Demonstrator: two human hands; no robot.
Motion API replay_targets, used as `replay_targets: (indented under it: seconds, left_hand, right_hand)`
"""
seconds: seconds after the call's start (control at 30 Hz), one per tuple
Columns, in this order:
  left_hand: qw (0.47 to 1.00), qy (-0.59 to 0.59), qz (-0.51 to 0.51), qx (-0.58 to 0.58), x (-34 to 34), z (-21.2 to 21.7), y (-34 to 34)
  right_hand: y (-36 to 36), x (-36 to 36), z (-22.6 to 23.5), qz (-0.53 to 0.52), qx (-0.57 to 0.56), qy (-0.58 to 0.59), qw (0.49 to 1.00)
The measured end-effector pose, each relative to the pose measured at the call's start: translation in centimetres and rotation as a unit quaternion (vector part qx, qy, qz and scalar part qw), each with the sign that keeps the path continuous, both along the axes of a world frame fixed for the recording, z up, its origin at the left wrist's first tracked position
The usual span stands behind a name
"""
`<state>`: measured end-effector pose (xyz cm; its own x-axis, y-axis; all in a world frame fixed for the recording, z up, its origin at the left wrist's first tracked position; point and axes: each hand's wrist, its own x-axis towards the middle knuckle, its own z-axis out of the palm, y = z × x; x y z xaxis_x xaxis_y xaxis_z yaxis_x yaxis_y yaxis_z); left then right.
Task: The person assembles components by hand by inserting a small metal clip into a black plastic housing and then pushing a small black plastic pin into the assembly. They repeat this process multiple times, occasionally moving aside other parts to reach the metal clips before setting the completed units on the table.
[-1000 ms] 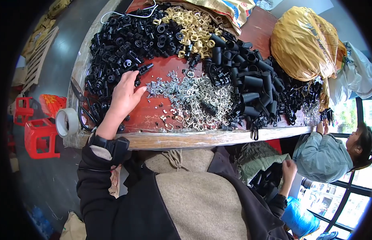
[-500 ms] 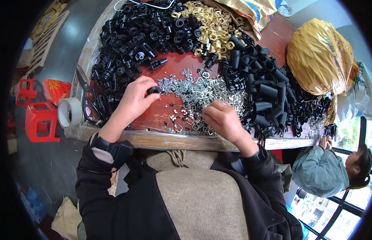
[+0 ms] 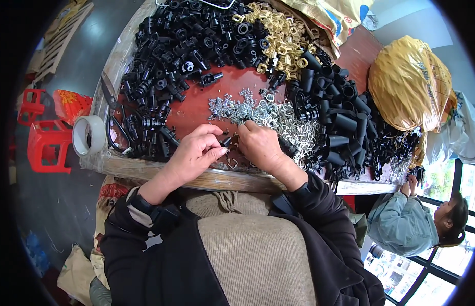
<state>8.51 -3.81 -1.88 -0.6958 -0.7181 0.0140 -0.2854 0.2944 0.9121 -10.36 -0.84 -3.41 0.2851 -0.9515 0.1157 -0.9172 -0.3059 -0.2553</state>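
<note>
My left hand (image 3: 199,151) is curled over the near edge of the table, thumb and fingers round a small black plastic part (image 3: 226,141) that shows at the fingertips. Close beside it, my right hand (image 3: 259,145) has its fingers bent down and pressed together; what they hold is hidden. Just beyond both hands spreads a pile of small silvery screws (image 3: 230,108), and bright metal clips (image 3: 293,127) lie heaped right of my right hand. A few loose clips lie on the red tabletop (image 3: 191,111) below the fingers.
Black plastic fittings (image 3: 181,51) are heaped at the far left, with yellow clamp pieces (image 3: 283,38) beside them. Black tubes (image 3: 344,122) lie at right, near a yellow sack (image 3: 408,84). Scissors (image 3: 112,102) and a tape roll (image 3: 88,135) sit at the left edge. Another person (image 3: 408,222) works at right.
My left hand has moved right and nearer the table edge with the black part. My right hand has shifted left and slightly farther away, so the two hands are now close together.
</note>
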Motion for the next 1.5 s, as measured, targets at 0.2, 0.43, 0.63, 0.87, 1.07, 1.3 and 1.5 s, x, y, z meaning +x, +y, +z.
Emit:
replay_targets:
  seconds: [0.2, 0.43, 0.63, 0.87, 1.07, 1.3, 1.5]
  left_hand:
    - [0.944, 0.161, 0.074, 0.277, -0.9, -0.2, 0.9]
    - [0.827, 0.201, 0.06, 0.522, -2.3, 0.1, 0.9]
    - [0.823, 0.197, 0.023, 0.532, -3.8, -0.3, 1.2]
    - [0.768, 0.264, 0.029, 0.582, -4.2, 0.0, 1.8]
    - [0.784, 0.251, 0.042, 0.566, -4.4, -0.1, 2.2]
    - [0.822, 0.206, 0.013, 0.531, -4.1, -0.6, 2.8]
    - [0.813, 0.202, 0.01, 0.547, -4.2, -0.8, 2.6]
  right_hand:
    - [0.7, -1.0, 0.9, -0.025, 0.014, -0.147, 0.989]
    - [2.6, -1.6, 4.1, -0.028, 0.104, -0.368, 0.924]
    - [3.5, -0.9, 4.6, 0.023, 0.024, -0.354, 0.935]
    - [3.7, -1.4, 3.7, -0.005, -0.019, -0.274, 0.961]
    - [3.9, -1.5, 3.6, 0.016, -0.032, -0.224, 0.974]
    - [4.0, -1.1, 4.6, 0.024, 0.041, -0.196, 0.979]
    - [4.2, -1.3, 3.8, 0.003, 0.039, -0.242, 0.97]
